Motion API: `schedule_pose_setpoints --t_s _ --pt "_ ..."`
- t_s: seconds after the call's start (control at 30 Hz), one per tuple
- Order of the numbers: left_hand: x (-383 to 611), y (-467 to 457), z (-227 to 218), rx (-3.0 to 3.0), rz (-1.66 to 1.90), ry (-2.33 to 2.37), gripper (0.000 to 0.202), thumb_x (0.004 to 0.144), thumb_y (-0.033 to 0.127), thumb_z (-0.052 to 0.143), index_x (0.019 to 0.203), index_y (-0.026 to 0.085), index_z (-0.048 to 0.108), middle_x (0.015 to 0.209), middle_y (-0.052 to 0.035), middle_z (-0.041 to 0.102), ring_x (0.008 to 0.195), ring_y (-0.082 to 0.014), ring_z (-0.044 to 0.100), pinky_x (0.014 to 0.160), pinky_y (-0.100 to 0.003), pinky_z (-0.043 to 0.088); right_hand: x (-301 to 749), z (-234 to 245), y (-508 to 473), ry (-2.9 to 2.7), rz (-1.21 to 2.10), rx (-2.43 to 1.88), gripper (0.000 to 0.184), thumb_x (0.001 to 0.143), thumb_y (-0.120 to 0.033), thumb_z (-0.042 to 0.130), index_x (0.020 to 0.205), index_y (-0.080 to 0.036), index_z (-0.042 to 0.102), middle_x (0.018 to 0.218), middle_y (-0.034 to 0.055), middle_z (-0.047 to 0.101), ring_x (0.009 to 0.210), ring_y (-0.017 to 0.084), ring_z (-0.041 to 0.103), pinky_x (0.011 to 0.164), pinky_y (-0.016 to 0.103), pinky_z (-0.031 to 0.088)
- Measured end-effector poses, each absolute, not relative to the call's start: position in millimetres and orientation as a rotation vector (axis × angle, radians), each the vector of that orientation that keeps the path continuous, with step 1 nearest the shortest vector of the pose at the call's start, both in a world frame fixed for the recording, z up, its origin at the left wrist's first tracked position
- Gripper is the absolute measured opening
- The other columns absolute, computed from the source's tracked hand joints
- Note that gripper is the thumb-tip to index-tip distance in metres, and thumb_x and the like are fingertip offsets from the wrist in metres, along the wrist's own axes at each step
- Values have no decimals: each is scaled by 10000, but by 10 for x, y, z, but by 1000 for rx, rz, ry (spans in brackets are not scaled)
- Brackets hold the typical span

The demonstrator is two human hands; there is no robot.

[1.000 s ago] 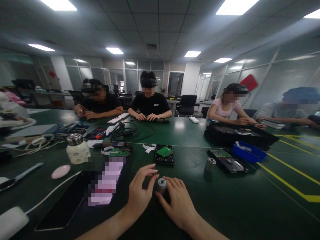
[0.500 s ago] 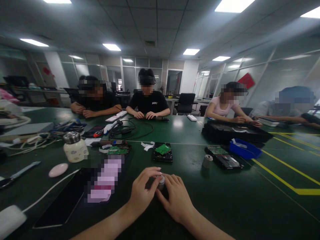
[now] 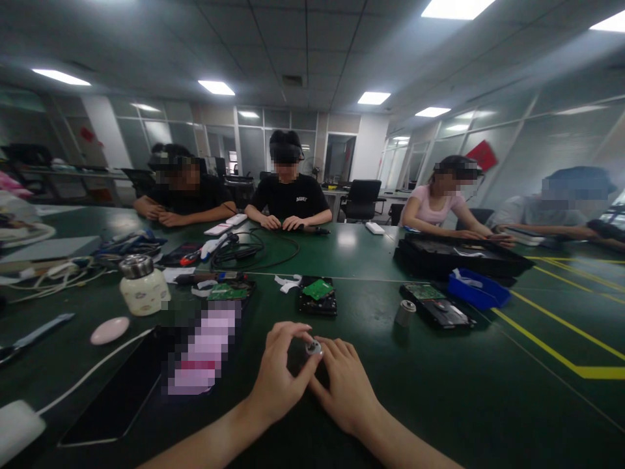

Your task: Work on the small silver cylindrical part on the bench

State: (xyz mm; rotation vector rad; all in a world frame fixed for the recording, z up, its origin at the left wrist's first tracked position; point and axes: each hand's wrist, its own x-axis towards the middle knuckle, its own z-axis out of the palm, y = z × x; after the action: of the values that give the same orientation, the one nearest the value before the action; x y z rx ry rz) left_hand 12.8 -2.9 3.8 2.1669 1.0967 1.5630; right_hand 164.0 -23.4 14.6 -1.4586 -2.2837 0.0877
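Between the thumb and fingers of my left hand (image 3: 283, 365) is a small silver cylinder (image 3: 313, 348), its round top with a dark recess facing up toward me. My right hand (image 3: 344, 381) lies on its other side, fingers stretched out and thumb apart. Those fingertips are close against the cylinder; whether they press on it is hidden. A similar metal cylinder (image 3: 405, 314) stands upright farther right. Ahead of my hands lies an opened hard drive (image 3: 317, 306) with a green circuit board on it.
To the right are another hard drive (image 3: 446, 314), a blue bin (image 3: 481, 296) and a black tray (image 3: 459, 260). A phone (image 3: 114, 391), a pink oval object (image 3: 110, 331) and a cream bottle (image 3: 145, 290) lie or stand left. Several people sit across the green table.
The silver cylinder has turned or tilted in my left hand: its top looked plain and pale before, and now shows a dark recess. My right hand has barely moved.
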Motion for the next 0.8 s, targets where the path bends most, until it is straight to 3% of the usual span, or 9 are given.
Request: schedule_pose_setpoints --t_s 0.13,0.37,0.5,0.63,0.8 --pt "112 -21 20 2180 1506 1126 165 785 183 642 942 209 597 1041 -72 619 1049 -258 554 920 -454 444 1634 130 -233 -2281 92 -1461 294 887 -309 500 1130 -163 576 1196 113 593 1070 273 513 948 412 348" --pt "104 -21 21 2189 1435 1137 285 830 219 617 1109 252 569 1120 -47 606 1098 -235 526 958 -437 419 1628 129 -235 -2266 89 -1458 285 883 -301 506 1124 -169 580 1181 100 599 1047 265 518 939 401 352" --pt "112 -7 18 2137 1482 1203 175 832 243 618 1000 209 580 994 -59 635 1047 -254 540 934 -473 416 1633 138 -231 -2262 91 -1459 292 891 -311 498 1130 -166 583 1197 108 596 1067 271 517 945 408 351" --pt "137 9 -3 2157 1473 1180 92 832 231 618 923 228 630 1051 -52 630 1044 -248 550 919 -454 432 1637 132 -240 -2260 99 -1457 294 885 -312 507 1133 -172 582 1181 104 604 1057 270 525 939 409 361" --pt "83 -98 248 2153 1571 1139 272 838 221 608 1105 234 557 1085 -49 625 1043 -219 557 918 -417 453 1629 106 -236 -2262 91 -1459 295 890 -321 503 1131 -173 587 1193 104 602 1064 271 526 950 419 360"
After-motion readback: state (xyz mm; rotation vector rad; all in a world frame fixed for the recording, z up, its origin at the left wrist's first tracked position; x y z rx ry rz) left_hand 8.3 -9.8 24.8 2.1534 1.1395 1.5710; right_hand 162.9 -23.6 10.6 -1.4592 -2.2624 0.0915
